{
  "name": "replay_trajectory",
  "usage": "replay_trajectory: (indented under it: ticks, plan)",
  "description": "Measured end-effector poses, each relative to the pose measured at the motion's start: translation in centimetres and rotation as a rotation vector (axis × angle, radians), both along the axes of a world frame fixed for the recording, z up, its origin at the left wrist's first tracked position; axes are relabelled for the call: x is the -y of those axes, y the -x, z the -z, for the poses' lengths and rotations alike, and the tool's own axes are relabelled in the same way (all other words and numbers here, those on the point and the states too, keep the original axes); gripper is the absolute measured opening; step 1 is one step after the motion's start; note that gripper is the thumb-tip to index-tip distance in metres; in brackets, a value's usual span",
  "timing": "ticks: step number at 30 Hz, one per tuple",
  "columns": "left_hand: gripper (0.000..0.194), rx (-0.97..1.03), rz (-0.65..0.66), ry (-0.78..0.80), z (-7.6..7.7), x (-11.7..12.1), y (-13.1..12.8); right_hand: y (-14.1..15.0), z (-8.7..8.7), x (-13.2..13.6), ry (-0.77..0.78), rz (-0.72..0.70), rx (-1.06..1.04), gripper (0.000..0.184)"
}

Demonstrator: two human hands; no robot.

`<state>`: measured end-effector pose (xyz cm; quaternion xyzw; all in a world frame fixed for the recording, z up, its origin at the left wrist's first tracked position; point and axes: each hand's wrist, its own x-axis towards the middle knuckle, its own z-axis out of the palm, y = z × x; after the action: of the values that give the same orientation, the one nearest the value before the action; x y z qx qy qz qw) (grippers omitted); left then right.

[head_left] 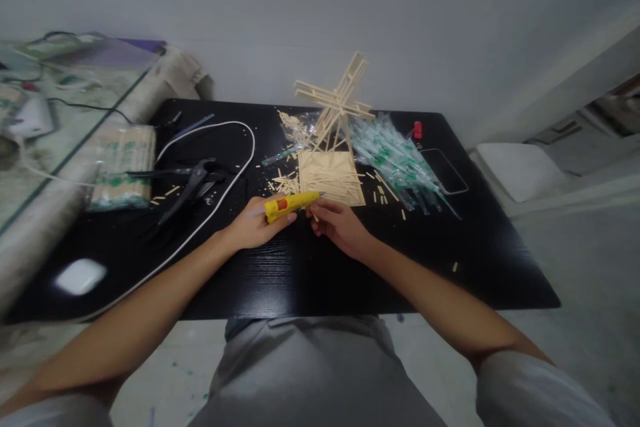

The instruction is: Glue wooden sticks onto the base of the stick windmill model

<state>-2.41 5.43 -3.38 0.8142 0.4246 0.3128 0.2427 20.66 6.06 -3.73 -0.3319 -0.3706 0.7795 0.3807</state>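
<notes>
A yellow hot glue gun (293, 204) is gripped in my left hand (257, 223), its nozzle pointing right. Just at the nozzle tip, my right hand (340, 223) pinches a short wooden stick (315, 215), mostly covered by the fingers. Beyond both hands lies a square wooden base (356, 195) strewn with loose sticks (327, 177). At its back rises a windmill-like stick model (340, 107) with crossed blades on slanting legs.
Black pliers (193, 183) and a white cable (253, 140) lie on the black table (280, 280) at left. Bundled sticks (125, 160) stand behind. Right of the model are plastic-wrapped sticks (395, 153), a phone (445, 170) and a red object (417, 130). A white case (81, 277) sits front left.
</notes>
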Motion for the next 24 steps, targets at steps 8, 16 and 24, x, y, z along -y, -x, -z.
replay_trajectory:
  ticks: [8, 16, 24]
  plan:
    - [0.025, -0.004, 0.01, -0.046, -0.02, 0.02, -0.09, -0.05, -0.24, -0.16, 0.014, -0.008, 0.003, 0.032]
    - [0.025, -0.013, -0.009, -0.004, -0.09, 0.03, -0.3, -0.04, -0.22, -0.22, 0.04, 0.014, 0.009, 0.03]
    - [0.032, 0.015, -0.025, 0.088, -0.34, 0.06, -0.46, 0.04, -0.3, -0.18, 0.012, 0.034, 0.008, 0.028]
